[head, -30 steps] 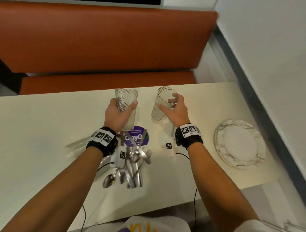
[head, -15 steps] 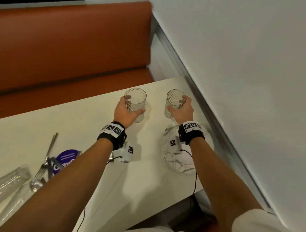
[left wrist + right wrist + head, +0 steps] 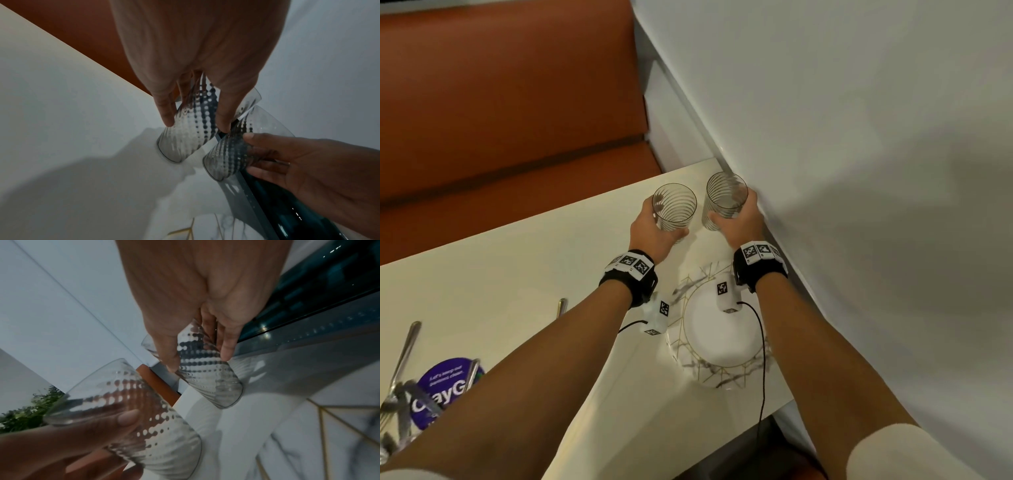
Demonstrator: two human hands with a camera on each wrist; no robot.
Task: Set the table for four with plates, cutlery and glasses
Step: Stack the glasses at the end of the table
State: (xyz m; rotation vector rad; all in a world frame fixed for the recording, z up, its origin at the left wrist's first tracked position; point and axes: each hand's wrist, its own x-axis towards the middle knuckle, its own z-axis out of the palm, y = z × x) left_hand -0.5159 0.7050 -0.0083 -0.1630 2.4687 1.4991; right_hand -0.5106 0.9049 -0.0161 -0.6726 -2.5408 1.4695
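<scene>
Glasses step: my left hand (image 3: 654, 229) grips one ribbed glass (image 3: 674, 209), my right hand (image 3: 739, 222) another glass (image 3: 724, 198), beyond the plate (image 3: 719, 329); next, probably separate placings.

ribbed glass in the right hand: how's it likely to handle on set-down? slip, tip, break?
The ribbed glass looks thin-walled and clear, so probably fragile; it sits close to the wall, so a knock seems possible. The ribs under the right hand likely help grip. It is tall and narrows toward its base, so it may tip if released tilted.
</scene>
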